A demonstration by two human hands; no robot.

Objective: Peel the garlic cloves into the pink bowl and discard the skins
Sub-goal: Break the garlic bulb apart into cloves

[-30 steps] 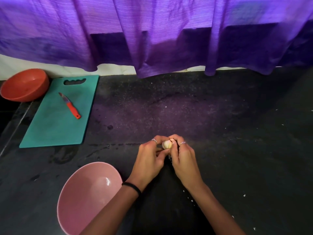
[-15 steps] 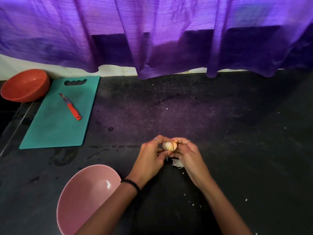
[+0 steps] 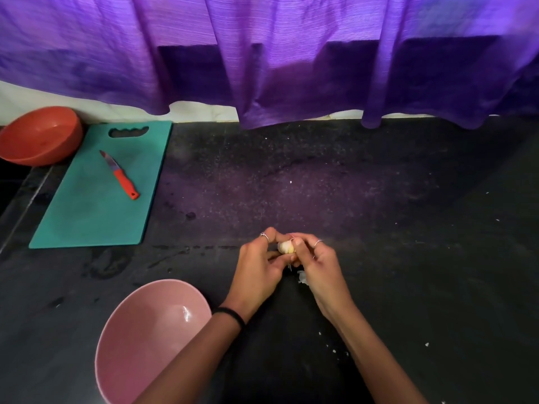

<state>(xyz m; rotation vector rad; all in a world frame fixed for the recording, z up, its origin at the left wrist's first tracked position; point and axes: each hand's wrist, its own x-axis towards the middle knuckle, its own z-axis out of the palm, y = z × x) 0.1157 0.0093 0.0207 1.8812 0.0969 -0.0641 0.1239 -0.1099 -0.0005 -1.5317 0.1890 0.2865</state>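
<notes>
A pale garlic bulb [image 3: 285, 246] sits between both hands above the dark counter. My left hand [image 3: 259, 266] pinches it from the left with fingers curled round it. My right hand [image 3: 318, 263] pinches it from the right, thumb on top of the bulb. A white scrap of garlic skin [image 3: 302, 277] lies on the counter just under my right hand. The pink bowl [image 3: 145, 339] stands at the lower left, near my left forearm, with nothing visible inside.
A teal cutting board [image 3: 96, 199] lies at the left with an orange-handled knife [image 3: 121, 176] on it. An orange bowl [image 3: 40, 135] stands at the far left. A purple curtain [image 3: 262, 53] hangs along the back. Small white skin flecks [image 3: 335, 349] dot the black counter [image 3: 408, 258].
A piece of skin has come off the bulb and now lies on the counter under my right hand. Both hands stayed on the garlic, turning it slightly.
</notes>
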